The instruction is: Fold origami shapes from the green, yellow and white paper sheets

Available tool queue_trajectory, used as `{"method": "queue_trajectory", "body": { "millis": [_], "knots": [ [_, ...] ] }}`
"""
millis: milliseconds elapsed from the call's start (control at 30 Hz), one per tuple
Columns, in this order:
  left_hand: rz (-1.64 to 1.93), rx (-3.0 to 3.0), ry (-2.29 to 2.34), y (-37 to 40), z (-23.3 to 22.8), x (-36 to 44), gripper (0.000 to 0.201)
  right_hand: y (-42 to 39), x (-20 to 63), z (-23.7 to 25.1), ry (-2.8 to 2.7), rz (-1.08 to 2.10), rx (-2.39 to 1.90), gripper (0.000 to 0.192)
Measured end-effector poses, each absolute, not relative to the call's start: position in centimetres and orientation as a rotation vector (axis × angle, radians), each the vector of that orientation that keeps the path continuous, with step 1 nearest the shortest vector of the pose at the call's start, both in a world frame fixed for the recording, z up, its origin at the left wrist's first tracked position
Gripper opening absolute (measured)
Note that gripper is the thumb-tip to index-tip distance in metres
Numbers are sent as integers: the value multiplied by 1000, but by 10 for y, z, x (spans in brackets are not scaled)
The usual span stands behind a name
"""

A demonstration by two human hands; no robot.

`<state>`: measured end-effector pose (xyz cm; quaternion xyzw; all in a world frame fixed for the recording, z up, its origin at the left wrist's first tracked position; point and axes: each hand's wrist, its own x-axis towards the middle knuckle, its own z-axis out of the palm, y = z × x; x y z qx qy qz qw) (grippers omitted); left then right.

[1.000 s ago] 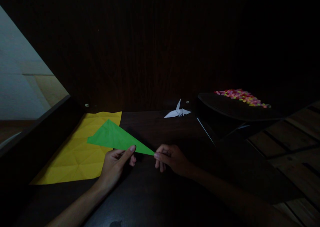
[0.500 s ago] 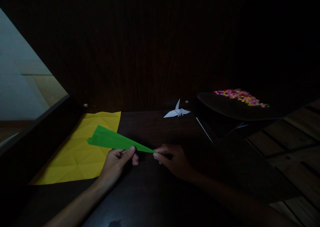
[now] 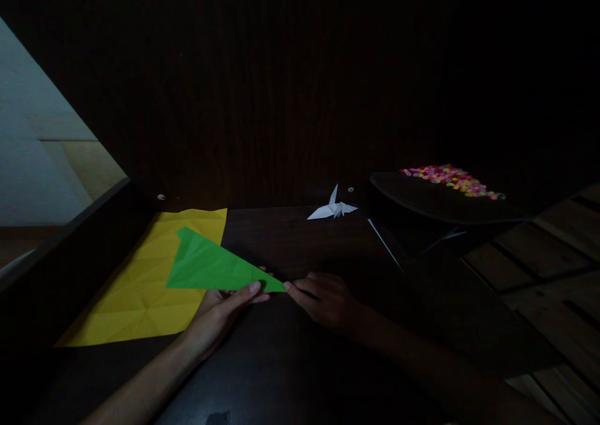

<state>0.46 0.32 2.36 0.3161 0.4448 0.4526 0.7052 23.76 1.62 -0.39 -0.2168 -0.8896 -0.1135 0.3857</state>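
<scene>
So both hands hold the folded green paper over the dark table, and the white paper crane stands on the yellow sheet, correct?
Not quite. In the head view the white paper crane stands on the dark table, apart from the yellow sheet. Left hand and right hand do hold the green paper.

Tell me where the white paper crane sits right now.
In the head view, the white paper crane stands on the dark table at its far edge, right of centre, between the yellow sheet and the dark tray of coloured bits.

A single view is given, taken from the head; the dark table (image 3: pixel 300 237) is looked down on, forward and close, with both hands low in the frame.
</scene>
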Motion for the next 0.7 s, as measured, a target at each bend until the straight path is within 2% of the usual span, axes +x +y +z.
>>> {"method": "queue_trajectory", "body": {
  "millis": [133, 400, 567, 700],
  "knots": [
    [1060, 727, 1061, 4, 21, 6, 38, 15, 230, -4, -2149, -128, -613, 25],
    [1024, 800, 1075, 3, 21, 6, 38, 8, 221, 4, -1942, 700, -932, 9],
    [991, 828, 1094, 1, 22, 7, 36, 7, 219, 5, -1805, 1053, -986, 18],
    [1006, 877, 1111, 1, 20, 5, 35, 8, 220, 5, -1777, 1144, -959, 20]
  ]
}}
